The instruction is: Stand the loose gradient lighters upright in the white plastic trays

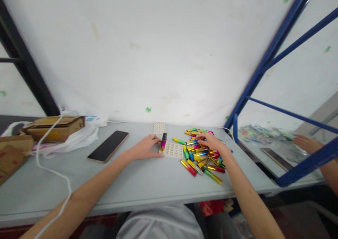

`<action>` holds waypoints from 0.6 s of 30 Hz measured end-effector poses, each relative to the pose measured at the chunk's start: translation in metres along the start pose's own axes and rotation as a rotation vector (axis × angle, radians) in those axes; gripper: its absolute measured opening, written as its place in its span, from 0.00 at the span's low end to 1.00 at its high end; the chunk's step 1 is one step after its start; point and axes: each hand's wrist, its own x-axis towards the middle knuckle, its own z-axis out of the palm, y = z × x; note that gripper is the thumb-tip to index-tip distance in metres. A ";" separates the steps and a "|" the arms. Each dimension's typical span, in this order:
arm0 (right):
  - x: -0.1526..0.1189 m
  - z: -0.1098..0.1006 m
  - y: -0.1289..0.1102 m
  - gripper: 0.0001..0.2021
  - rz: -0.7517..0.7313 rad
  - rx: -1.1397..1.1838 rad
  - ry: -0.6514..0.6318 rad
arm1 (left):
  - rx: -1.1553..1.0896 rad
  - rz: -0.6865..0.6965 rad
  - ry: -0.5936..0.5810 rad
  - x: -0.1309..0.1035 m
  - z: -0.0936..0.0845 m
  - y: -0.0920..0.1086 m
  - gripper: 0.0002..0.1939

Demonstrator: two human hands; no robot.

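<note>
My left hand (pixel 148 147) rests on the table with thumb and fingers around the left edge of a white tray (pixel 174 150) with rows of round holes. At the tray's left end, shiny tubes (pixel 163 142) with black tops and a purple-to-yellow body stand upright in a row, beside my fingers. My right hand (pixel 211 141) reaches over a loose pile of shiny metallic tubes (pixel 202 156) in gold, green, red and blue. Its fingers are bent down and pinched at a tube near the back of the pile, their tips partly hidden.
A second white holed tray (pixel 159 127) lies against the wall. On the left are a black phone (pixel 108 146), a cardboard box (pixel 55 128), a plastic bag (pixel 79 140) and a white cable (pixel 54 166) crossing over my left forearm. A blue metal frame (pixel 253 78) rises at right.
</note>
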 end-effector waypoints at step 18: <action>0.011 0.000 -0.012 0.08 -0.001 0.152 0.074 | 0.011 -0.006 0.003 0.000 0.000 0.002 0.31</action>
